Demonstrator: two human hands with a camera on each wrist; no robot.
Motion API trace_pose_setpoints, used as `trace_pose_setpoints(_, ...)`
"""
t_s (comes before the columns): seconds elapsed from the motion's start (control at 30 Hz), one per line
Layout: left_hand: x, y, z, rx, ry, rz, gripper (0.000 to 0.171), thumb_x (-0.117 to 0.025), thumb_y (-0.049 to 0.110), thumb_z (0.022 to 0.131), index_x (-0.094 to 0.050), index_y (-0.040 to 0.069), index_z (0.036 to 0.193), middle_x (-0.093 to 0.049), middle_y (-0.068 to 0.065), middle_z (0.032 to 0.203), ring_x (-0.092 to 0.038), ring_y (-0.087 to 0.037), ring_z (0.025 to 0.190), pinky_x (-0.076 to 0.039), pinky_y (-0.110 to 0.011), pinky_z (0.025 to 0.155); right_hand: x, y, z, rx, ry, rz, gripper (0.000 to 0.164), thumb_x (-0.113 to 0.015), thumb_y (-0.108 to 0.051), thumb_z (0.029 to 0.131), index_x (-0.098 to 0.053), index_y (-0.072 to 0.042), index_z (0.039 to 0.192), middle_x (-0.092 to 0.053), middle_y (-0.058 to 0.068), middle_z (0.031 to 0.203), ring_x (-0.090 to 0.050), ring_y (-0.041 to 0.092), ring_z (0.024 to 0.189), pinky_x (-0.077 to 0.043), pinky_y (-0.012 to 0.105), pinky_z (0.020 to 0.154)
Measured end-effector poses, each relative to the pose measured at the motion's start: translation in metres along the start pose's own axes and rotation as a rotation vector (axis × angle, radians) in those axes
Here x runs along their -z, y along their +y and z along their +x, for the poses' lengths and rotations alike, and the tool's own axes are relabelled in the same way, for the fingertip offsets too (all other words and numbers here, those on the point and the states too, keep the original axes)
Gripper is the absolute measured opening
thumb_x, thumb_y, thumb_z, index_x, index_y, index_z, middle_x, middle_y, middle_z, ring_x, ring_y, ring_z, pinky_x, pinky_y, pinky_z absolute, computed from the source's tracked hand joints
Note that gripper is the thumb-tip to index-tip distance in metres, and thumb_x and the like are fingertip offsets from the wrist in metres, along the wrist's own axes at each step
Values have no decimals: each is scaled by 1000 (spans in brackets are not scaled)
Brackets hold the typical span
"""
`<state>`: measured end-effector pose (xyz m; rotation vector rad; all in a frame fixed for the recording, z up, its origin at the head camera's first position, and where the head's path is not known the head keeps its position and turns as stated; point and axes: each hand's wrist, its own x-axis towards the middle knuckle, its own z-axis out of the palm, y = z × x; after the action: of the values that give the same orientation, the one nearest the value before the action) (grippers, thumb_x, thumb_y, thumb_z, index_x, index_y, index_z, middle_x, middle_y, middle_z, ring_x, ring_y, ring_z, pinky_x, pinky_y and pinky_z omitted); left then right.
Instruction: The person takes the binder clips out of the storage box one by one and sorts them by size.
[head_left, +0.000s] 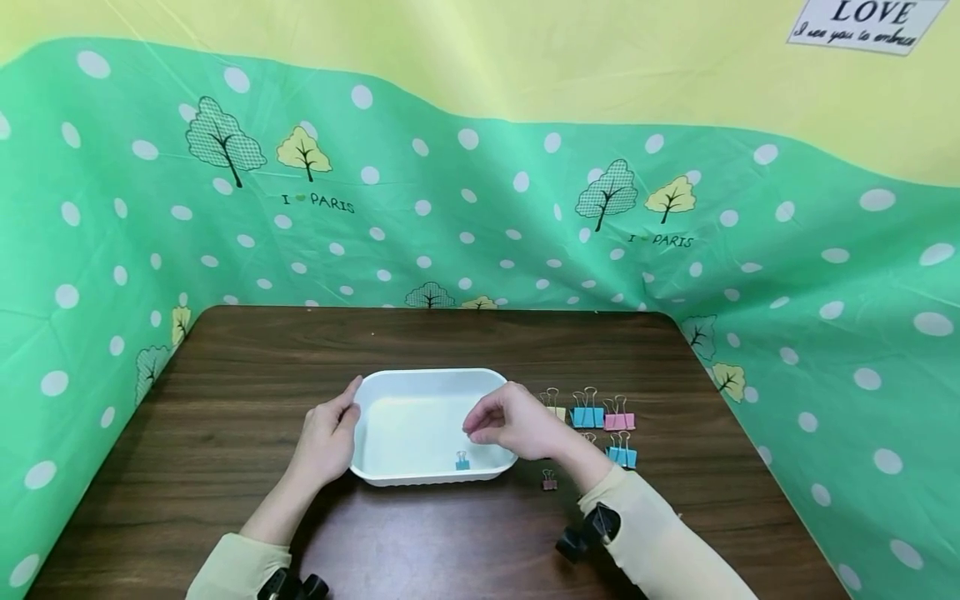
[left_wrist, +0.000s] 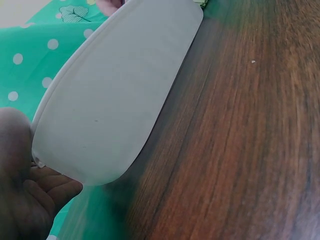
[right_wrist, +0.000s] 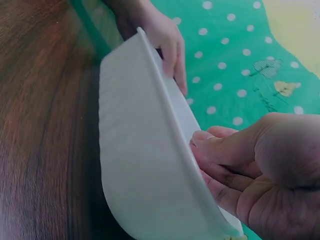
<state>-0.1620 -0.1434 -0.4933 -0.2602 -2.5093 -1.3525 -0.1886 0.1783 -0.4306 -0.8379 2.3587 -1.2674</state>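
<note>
A white rectangular tray (head_left: 420, 478) sits on the table, with a small blue binder clip (head_left: 462, 462) inside near its front side. My left hand (head_left: 330, 433) grips the tray's left end; in the left wrist view its thumb lies by the rim and its fingers (left_wrist: 65, 195) reach under the corner. Over the tray's right part is my right hand (head_left: 517, 421), thumb and fingertips brought close together. Seen from the right wrist, those fingertips (right_wrist: 202, 137) are just inside the tray wall (right_wrist: 145, 145). Whether anything small is between them is hidden.
Right of the tray stand several binder clips: a yellow one (head_left: 557, 412), blue ones (head_left: 587, 417) (head_left: 622, 457) and a pink one (head_left: 619, 422). The right forearm partly covers this group. A small dark pink clip (head_left: 550, 483) lies nearer the front. A green dotted curtain (head_left: 420, 208) surrounds the wooden table (head_left: 247, 375).
</note>
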Motion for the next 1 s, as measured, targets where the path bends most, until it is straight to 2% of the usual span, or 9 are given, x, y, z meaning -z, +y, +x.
trace_pose_setpoints(0.13, 0, 1, 1, -8, 4, 2, 44, -51, 0, 105, -56, -5, 149, -64, -29, 133, -64, -34, 118, -51, -58, 100, -9, 0, 9, -4, -46, -11, 11, -79, 11, 88, -79, 6, 98, -78, 5, 90, -73, 15, 84, -60, 26, 78)
trace_pose_setpoints(0.33, 0, 3, 2, -15, 13, 4, 44, -51, 0, 105, -56, -5, 149, -67, -29, 130, -66, -31, 106, -52, -58, 97, -19, 1, 20, 5, -106, -84, 11, -80, 14, 85, -78, 5, 91, -77, 9, 84, -73, 17, 78, -58, 23, 72)
trace_pose_setpoints(0.5, -1, 3, 1, -17, 14, 7, 44, -51, 0, 104, -56, -6, 148, -67, -28, 130, -66, -30, 104, -53, -58, 96, -25, 1, 25, -4, -131, -148, 18, -77, 20, 82, -78, 2, 85, -76, 6, 79, -72, 18, 75, -57, 22, 69)
trace_pose_setpoints(0.6, -1, 2, 2, -19, 14, 6, 45, -51, 0, 104, -56, -6, 148, -66, -29, 130, -66, -30, 105, -53, -58, 97, -28, 2, 25, -5, -131, -166, 21, -77, 22, 81, -78, 1, 83, -75, 5, 77, -72, 17, 74, -57, 22, 69)
trace_pose_setpoints(0.8, -1, 1, 1, -23, 12, 2, 44, -51, -1, 104, -56, -7, 148, -64, -29, 133, -64, -35, 120, -50, -59, 102, -28, 1, 25, 9, -98, -192, 22, -77, 19, 82, -79, -3, 82, -74, -1, 75, -68, 8, 70, -57, 22, 68)
trace_pose_setpoints(1.0, 0, 1, 0, -18, 16, 6, 44, -52, -1, 105, -57, -6, 148, -65, -28, 133, -63, -36, 122, -49, -59, 104, -16, -9, 18, 15, -46, -152, 16, -79, 14, 86, -79, -2, 85, -75, 1, 79, -69, 12, 74, -58, 25, 70)
